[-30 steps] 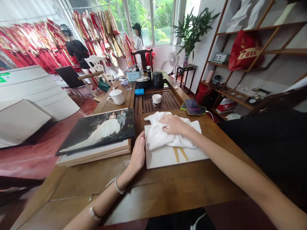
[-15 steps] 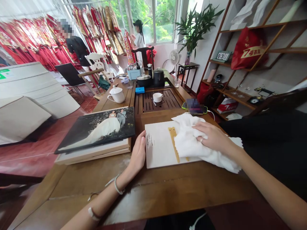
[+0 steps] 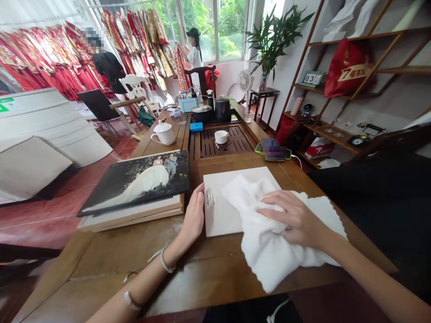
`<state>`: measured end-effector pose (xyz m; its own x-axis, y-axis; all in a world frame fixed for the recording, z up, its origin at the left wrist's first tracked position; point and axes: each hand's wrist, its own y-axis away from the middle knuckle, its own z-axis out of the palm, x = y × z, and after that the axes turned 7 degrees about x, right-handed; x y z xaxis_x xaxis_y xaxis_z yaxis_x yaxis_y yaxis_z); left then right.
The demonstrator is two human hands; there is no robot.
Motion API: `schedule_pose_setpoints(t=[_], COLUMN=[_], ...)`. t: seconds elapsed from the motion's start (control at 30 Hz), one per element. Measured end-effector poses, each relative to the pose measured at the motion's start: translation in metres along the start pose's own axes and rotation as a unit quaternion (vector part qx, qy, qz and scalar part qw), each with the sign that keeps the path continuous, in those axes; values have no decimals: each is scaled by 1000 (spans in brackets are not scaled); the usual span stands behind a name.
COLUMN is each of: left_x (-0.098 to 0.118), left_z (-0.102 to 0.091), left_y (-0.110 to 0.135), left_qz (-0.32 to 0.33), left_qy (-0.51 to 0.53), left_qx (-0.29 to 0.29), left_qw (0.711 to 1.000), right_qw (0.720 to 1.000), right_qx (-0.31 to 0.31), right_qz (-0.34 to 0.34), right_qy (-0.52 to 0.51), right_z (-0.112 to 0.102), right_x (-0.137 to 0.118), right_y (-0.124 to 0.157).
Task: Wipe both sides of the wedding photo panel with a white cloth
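A white book or panel [image 3: 222,215] with small print near its left edge lies flat on the wooden table [image 3: 208,278]. My left hand [image 3: 194,214] rests against its left edge, fingers stretched out and holding nothing. Over its right part my right hand [image 3: 292,215] presses a bunched white cloth [image 3: 266,255], which hangs past the near edge onto the tabletop. The cloth hides the tan figure printed on the panel. Left of my left hand, a wedding photo album [image 3: 144,179] lies on top of pale boxes or books [image 3: 134,219].
Beyond the panel are a slatted tea tray [image 3: 235,146] with a white cup [image 3: 221,136], a lidded white mug [image 3: 164,133] and a phone [image 3: 274,150] on a cable. Shelves [image 3: 336,89] stand at right. Two people are near hanging garments [image 3: 141,40] at the back.
My right hand has moved the cloth nearer to me and slightly left across the panel, covering the tan figure and uncovering the panel's far right corner. My left hand stays put.
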<state>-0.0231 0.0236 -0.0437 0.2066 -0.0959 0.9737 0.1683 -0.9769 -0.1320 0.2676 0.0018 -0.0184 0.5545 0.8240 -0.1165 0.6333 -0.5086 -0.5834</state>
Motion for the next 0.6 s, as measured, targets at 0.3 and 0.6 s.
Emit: schedule_pose_setpoints(t=[0.3, 0.6], left_x=[9, 16], left_z=[1, -1], left_y=[-1, -1], left_qz=[10, -2], left_qy=[-50, -73], left_qx=[8, 10], left_qw=[999, 997], right_qw=[986, 976], right_qx=[-165, -188], right_qz=[-6, -105], right_qy=[38, -29], right_z=[37, 46], right_x=[-17, -45], right_y=[-96, -101])
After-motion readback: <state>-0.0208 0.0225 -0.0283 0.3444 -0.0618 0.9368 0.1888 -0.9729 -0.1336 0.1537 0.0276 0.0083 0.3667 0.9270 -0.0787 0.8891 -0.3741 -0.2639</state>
